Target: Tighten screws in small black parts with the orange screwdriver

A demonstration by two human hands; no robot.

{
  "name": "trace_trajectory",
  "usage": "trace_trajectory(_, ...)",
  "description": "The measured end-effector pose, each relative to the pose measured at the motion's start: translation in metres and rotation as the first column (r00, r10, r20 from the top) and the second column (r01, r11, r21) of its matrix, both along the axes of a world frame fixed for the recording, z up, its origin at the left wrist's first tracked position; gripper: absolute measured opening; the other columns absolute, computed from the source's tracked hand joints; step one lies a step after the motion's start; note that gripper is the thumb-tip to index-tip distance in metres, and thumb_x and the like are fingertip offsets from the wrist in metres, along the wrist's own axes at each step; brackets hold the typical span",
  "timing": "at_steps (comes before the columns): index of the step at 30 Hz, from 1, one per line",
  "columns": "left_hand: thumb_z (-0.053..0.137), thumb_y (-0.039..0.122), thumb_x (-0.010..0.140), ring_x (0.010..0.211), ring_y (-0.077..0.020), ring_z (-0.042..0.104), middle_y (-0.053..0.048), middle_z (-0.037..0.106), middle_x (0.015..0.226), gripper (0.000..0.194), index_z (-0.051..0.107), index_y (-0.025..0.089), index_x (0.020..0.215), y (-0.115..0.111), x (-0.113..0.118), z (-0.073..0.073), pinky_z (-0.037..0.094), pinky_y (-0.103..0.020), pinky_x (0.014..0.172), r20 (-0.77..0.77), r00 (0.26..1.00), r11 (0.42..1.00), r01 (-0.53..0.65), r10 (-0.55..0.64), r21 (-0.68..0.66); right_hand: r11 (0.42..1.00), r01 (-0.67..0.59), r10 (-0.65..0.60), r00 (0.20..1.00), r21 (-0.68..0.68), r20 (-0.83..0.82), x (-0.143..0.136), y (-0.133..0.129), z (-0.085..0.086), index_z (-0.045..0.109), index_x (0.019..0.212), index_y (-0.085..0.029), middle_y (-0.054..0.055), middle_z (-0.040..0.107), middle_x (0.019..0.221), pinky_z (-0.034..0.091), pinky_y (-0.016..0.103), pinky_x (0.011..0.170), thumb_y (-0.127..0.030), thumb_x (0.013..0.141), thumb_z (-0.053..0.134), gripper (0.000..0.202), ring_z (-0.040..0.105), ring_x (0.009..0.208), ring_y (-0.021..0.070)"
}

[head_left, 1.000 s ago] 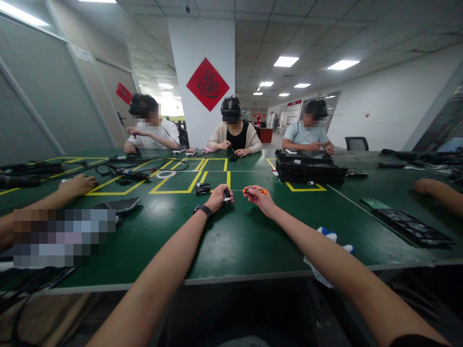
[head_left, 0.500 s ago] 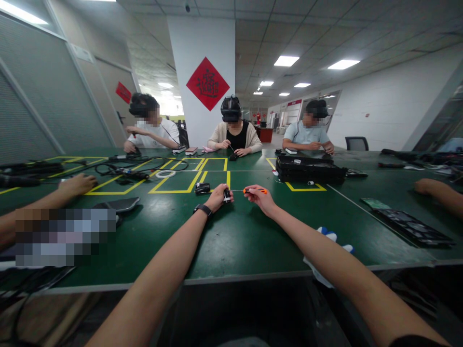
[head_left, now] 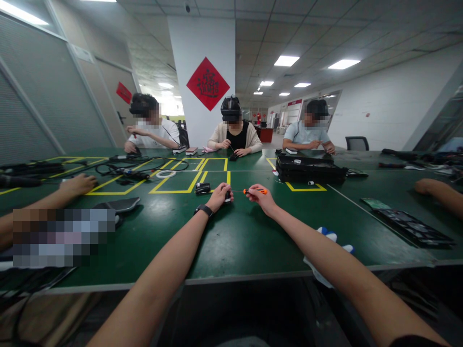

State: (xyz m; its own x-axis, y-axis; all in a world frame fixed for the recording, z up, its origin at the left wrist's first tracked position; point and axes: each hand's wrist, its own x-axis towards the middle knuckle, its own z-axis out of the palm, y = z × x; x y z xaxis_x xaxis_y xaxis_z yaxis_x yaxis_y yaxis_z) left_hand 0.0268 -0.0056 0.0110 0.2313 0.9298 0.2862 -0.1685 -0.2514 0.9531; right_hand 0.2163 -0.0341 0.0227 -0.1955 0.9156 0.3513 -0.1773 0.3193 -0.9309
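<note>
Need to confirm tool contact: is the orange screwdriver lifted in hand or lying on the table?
Lifted. The right hand pinches the orange screwdriver level above the green table, shaft pointing at the small black part the left hand holds.

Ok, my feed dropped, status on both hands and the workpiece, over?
Left hand shut on small black part. Right hand shut on orange screwdriver, tip toward the part. Nothing between them on the green table.

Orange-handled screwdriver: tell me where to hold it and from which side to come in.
Grip the orange handle, probably from the near side, as the right hand does now. The screwdriver lies level, its thin shaft pointing left toward the small black part in the left hand, so that end must remain free.
</note>
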Motion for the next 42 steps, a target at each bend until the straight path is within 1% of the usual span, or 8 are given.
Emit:
trace_trajectory(7,0.057,0.042,0.066,0.057,-0.0091,0.053,0.001,0.055,0.063,0.031,0.049,0.016,0.081,0.005,-0.005,-0.004,0.041,-0.022,0.056,-0.121,0.983,0.986,-0.126,0.139,0.109,0.976,0.166,-0.191,0.964,0.143,0.184,0.010,0.013,-0.008,0.056,0.078,-0.015,0.003,0.062,0.071,0.045,0.025,0.063,-0.033,0.060,0.064,0.027,0.057,0.064,0.0122)
trace_trajectory(15,0.061,0.042,0.061,0.067,-0.0126,0.053,-0.004,0.061,0.078,0.036,0.059,0.014,0.084,0.002,-0.008,-0.002,0.041,-0.027,0.065,-0.273,0.937,0.967,-0.170,0.218,0.190,0.942,0.075,-0.246,0.819,0.328,0.518,0.017,0.018,-0.019,0.060,0.084,-0.015,0.003,0.062,0.084,0.043,0.028,0.076,-0.019,0.062,0.061,0.023,0.057,0.076,0.0127)
trace_trajectory(19,0.062,0.041,0.060,0.068,-0.0129,0.053,-0.004,0.060,0.077,0.035,0.059,0.015,0.083,-0.001,-0.006,0.000,0.041,-0.027,0.067,-0.271,0.937,0.967,-0.172,0.219,0.186,0.909,0.058,-0.329,0.709,0.413,0.624,0.014,0.015,-0.016,0.062,0.083,-0.016,0.004,0.061,0.084,0.040,0.027,0.075,-0.023,0.068,0.057,0.018,0.054,0.078,0.0137)
trace_trajectory(23,0.061,0.041,0.062,0.065,-0.0116,0.052,-0.001,0.058,0.069,0.030,0.057,0.016,0.078,0.001,-0.006,-0.002,0.041,-0.026,0.065,-0.253,0.944,0.971,-0.173,0.212,0.167,0.894,0.045,-0.371,0.633,0.446,0.680,0.012,0.017,-0.014,0.064,0.070,-0.015,0.006,0.059,0.075,0.037,0.027,0.072,-0.026,0.078,0.045,0.023,0.051,0.074,0.0142)
trace_trajectory(29,0.056,0.044,0.065,0.064,-0.0111,0.053,-0.001,0.058,0.068,0.031,0.054,0.017,0.081,0.005,-0.005,-0.005,0.040,-0.024,0.063,-0.213,0.960,0.981,-0.165,0.184,0.101,0.888,0.072,-0.378,0.677,0.455,0.631,0.012,0.017,-0.017,0.059,0.080,-0.016,0.003,0.057,0.080,0.037,0.026,0.071,-0.023,0.073,0.051,0.013,0.049,0.075,0.0128)
trace_trajectory(33,0.057,0.042,0.065,0.063,-0.0113,0.052,-0.001,0.057,0.067,0.030,0.055,0.017,0.080,0.004,-0.005,-0.003,0.040,-0.024,0.062,-0.262,0.945,0.975,-0.163,0.198,0.150,0.906,0.067,-0.333,0.722,0.418,0.606,0.012,0.016,-0.019,0.057,0.085,-0.017,0.002,0.058,0.080,0.038,0.025,0.069,-0.024,0.069,0.056,0.018,0.050,0.072,0.0121)
trace_trajectory(38,0.059,0.037,0.064,0.064,-0.0112,0.052,0.000,0.057,0.070,0.027,0.056,0.017,0.081,0.002,-0.005,-0.001,0.040,-0.026,0.065,-0.280,0.939,0.970,-0.151,0.201,0.188,0.905,0.088,-0.367,0.657,0.416,0.659,0.012,0.020,-0.017,0.061,0.075,-0.015,0.005,0.059,0.079,0.036,0.026,0.070,-0.028,0.078,0.044,0.022,0.050,0.075,0.0138)
trace_trajectory(42,0.060,0.032,0.062,0.064,-0.0110,0.052,-0.001,0.057,0.074,0.025,0.056,0.017,0.080,0.000,-0.005,0.000,0.040,-0.026,0.066,-0.259,0.942,0.971,-0.175,0.213,0.164,0.900,0.084,-0.380,0.630,0.427,0.677,0.012,0.021,-0.016,0.062,0.069,-0.015,0.005,0.058,0.076,0.035,0.026,0.070,-0.025,0.078,0.044,0.022,0.050,0.074,0.0137)
